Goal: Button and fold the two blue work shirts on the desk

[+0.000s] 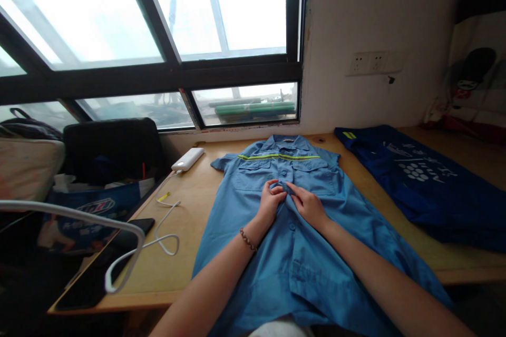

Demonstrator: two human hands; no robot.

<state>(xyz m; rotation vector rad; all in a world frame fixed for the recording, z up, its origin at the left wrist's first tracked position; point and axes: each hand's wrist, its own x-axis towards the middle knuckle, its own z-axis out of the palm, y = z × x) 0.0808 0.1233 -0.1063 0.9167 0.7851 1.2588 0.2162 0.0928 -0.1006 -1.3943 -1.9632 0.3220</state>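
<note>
A light blue short-sleeved work shirt [233, 231] lies spread front up on the table, collar towards the wall. A yellow-green stripe [259, 157] crosses its chest above two flap pockets. At the middle of the button front, my left hand [272, 201] is closed, its fingers pinching the cloth of one edge. Close beside it, my right hand [310, 206] grips the cloth from the other side. The fabric is bunched up between the fingertips, which hide any button there. Below the hands a button [292, 226] shows, and the lower front edge hangs loosely folded.
On the wooden table [190, 221], a dark blue printed garment [419, 179] lies at right. A white power bank [188, 159] with a white cable [168, 236] is at left. A black flat item [90, 279] lies along the left edge, near a black chair [114, 147].
</note>
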